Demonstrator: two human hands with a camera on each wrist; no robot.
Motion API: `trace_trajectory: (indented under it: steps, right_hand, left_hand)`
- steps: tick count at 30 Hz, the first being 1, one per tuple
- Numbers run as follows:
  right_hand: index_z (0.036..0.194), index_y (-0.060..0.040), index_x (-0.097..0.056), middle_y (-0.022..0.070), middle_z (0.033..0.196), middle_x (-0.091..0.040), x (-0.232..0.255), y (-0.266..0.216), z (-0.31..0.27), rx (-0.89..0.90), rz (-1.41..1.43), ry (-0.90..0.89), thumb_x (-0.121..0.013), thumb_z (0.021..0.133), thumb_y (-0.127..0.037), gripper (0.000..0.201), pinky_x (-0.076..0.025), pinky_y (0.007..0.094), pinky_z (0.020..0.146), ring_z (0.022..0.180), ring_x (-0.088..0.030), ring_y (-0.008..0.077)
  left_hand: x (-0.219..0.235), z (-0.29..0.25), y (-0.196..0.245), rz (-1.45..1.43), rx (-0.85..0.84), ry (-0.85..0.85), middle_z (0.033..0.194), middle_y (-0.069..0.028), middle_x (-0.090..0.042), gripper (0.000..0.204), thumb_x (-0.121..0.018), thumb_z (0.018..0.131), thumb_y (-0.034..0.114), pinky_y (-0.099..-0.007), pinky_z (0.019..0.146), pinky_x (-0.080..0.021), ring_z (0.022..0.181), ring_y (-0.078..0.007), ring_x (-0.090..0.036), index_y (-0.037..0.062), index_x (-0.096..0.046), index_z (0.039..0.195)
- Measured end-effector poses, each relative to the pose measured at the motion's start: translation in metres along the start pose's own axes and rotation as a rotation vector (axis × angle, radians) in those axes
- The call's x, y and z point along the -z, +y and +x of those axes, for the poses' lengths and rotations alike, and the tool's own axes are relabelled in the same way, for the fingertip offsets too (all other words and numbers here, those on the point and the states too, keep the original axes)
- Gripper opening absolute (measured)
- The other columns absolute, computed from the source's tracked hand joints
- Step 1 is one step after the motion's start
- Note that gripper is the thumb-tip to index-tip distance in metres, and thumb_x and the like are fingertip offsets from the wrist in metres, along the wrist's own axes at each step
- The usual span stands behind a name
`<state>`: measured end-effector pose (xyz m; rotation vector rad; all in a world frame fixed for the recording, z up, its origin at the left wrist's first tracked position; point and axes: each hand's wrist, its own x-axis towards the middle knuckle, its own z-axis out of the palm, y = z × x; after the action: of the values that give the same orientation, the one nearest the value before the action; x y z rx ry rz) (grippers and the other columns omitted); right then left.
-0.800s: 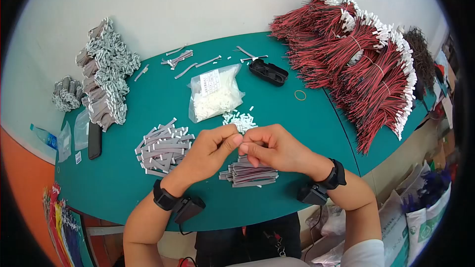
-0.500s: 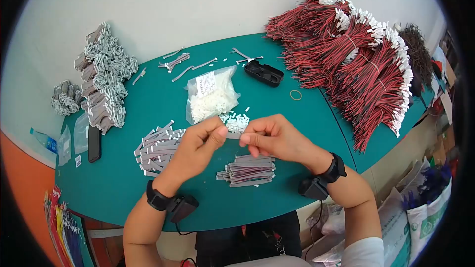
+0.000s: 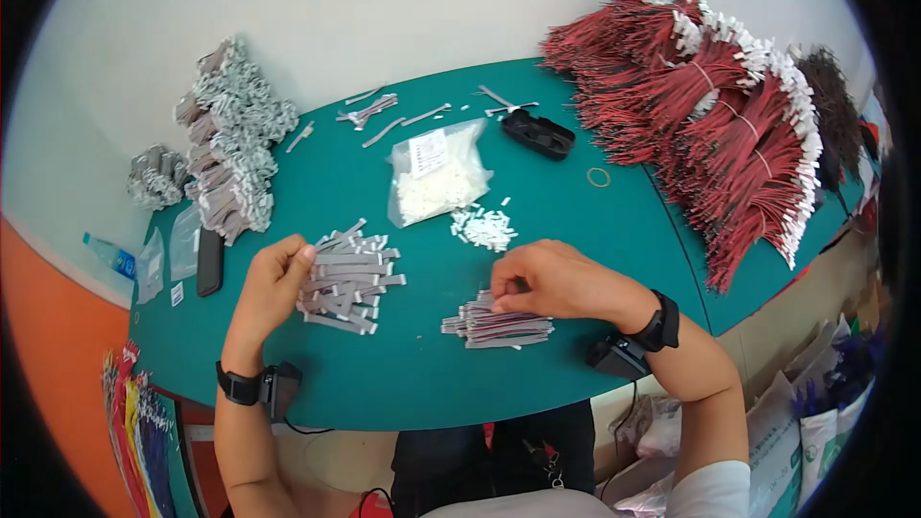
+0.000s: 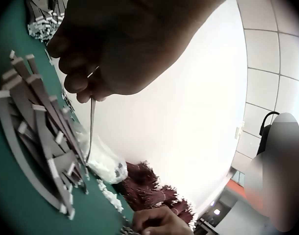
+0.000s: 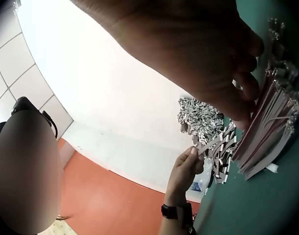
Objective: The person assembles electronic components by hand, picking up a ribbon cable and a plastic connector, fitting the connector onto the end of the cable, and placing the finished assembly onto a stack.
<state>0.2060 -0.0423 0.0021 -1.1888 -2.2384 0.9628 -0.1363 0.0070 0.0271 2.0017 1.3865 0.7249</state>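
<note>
My left hand [image 3: 273, 283] pinches the end of a grey flat ribbon cable [image 4: 92, 122] between thumb and fingers. It is over the left edge of a loose pile of grey ribbon cables [image 3: 350, 278] with white connectors on their ends. My right hand [image 3: 556, 278], fingers bent, reaches down onto a neater stack of grey ribbon cables [image 3: 499, 329]; its fingertips [image 5: 245, 122] are right at the stack's edge. Whether they pinch a cable I cannot tell. Small white connectors [image 3: 483, 228] lie heaped beyond the right hand.
Behind the heap lies a clear bag of white connectors [image 3: 441, 177], near an open black case [image 3: 539, 136]. Bundled red and black wires [image 3: 691, 125] fill the back right. Bundled grey cables [image 3: 235, 134] and a dark phone [image 3: 210, 264] are at the left. A rubber band [image 3: 599, 177] lies right.
The hands were together over the table's middle, then drew apart. My left hand has moved left to the loose pile with a ribbon cable; the right has come down to the stack.
</note>
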Motion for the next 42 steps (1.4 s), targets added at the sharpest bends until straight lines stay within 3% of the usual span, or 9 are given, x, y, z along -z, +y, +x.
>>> trace_trajectory:
  steps: [8,11,17,20,23,24,29,34,42]
  right_hand:
    - [0.077,-0.0051,-0.062,0.0087,0.068,-0.062,-0.001,0.0,0.0,-0.001,-0.041,-0.023,-0.068,0.076,-0.017,0.013,-0.043,0.0366,0.057,0.065,-0.06,0.0262]
    - [0.077,-0.0048,-0.062,0.0093,0.069,-0.061,0.0,-0.001,0.001,-0.026,-0.041,-0.072,-0.068,0.077,-0.017,0.014,-0.043,0.0368,0.057,0.065,-0.059,0.0268]
    - [0.078,-0.0047,-0.061,0.0099,0.068,-0.061,0.001,-0.004,0.001,-0.013,-0.048,-0.084,-0.066,0.078,-0.016,0.012,-0.043,0.0367,0.058,0.065,-0.059,0.0277]
    - [0.077,-0.0041,-0.061,0.0101,0.068,-0.061,0.001,-0.004,0.001,-0.005,-0.062,-0.082,-0.066,0.077,-0.015,0.012,-0.043,0.0366,0.058,0.066,-0.059,0.0278]
    - [0.076,-0.0035,-0.061,0.0102,0.069,-0.06,0.0,-0.002,0.001,0.004,-0.06,-0.064,-0.065,0.077,-0.014,0.011,-0.043,0.0367,0.057,0.064,-0.058,0.0282]
    - [0.075,-0.0032,-0.06,0.0103,0.068,-0.06,0.0,-0.001,0.001,0.003,-0.062,-0.06,-0.065,0.076,-0.013,0.011,-0.043,0.0367,0.057,0.063,-0.058,0.0284]
    - [0.074,-0.0022,-0.059,0.0101,0.063,-0.058,0.001,0.001,0.004,0.039,-0.001,0.022,-0.064,0.077,-0.012,0.012,-0.042,0.0351,0.054,0.057,-0.055,0.0268]
    - [0.078,-0.0014,-0.058,0.0068,0.063,-0.058,0.006,-0.001,0.007,-0.035,0.205,0.121,-0.062,0.082,-0.012,0.012,-0.039,0.0293,0.049,0.052,-0.05,0.0148]
    - [0.086,-0.0012,-0.057,0.0005,0.069,-0.062,0.003,-0.009,0.007,-0.094,0.476,0.211,-0.055,0.091,-0.013,0.013,-0.041,0.0199,0.052,0.059,-0.053,0.0043]
  left_hand:
    - [0.007,-0.013,-0.011,0.609,0.117,0.114,0.053,-0.0132,-0.051,0.038,-0.06,0.086,0.032,-0.0397,0.048,-0.034,0.05,-0.0296,-0.049,0.0012,-0.052,0.065]
    - [0.001,-0.005,-0.002,0.615,0.058,0.195,0.051,-0.0113,-0.049,0.035,-0.064,0.084,0.029,-0.0348,0.045,-0.032,0.045,-0.0232,-0.043,-0.0001,-0.053,0.067]
    - [-0.028,0.017,0.052,0.318,-0.144,0.083,0.052,-0.0061,-0.044,0.029,-0.066,0.084,0.02,-0.0288,0.045,-0.032,0.047,-0.0112,-0.039,-0.001,-0.052,0.07]
    - [-0.052,0.026,0.077,0.117,-0.149,-0.061,0.057,-0.0123,-0.054,0.027,-0.065,0.083,0.024,-0.0358,0.049,-0.038,0.05,-0.0267,-0.051,0.0005,-0.055,0.075]
    - [-0.081,0.033,0.083,-0.08,-0.25,-0.199,0.059,0.0048,-0.046,0.02,-0.064,0.086,0.015,-0.022,0.047,-0.031,0.054,-0.0025,-0.036,-0.0006,-0.055,0.077]
    - [-0.089,0.036,0.08,-0.113,-0.226,-0.278,0.065,0.0057,-0.047,0.018,-0.062,0.088,0.014,-0.0203,0.05,-0.032,0.058,-0.0013,-0.038,-0.0005,-0.055,0.08]
    - [-0.111,0.039,0.063,-0.359,-0.177,-0.383,0.073,0.0023,-0.052,0.018,-0.055,0.093,0.018,-0.0195,0.058,-0.038,0.066,-0.0028,-0.044,0.0008,-0.058,0.089]
    - [-0.114,0.042,0.05,-0.764,-0.025,-0.364,0.083,-0.0018,-0.059,0.026,-0.05,0.095,0.025,-0.0219,0.065,-0.043,0.074,-0.0073,-0.053,0.0017,-0.061,0.099]
    - [-0.126,0.033,0.057,-0.974,0.025,-0.364,0.089,-0.004,-0.063,0.016,-0.068,0.083,0.014,-0.0228,0.066,-0.045,0.076,-0.0092,-0.057,0.003,-0.061,0.092]
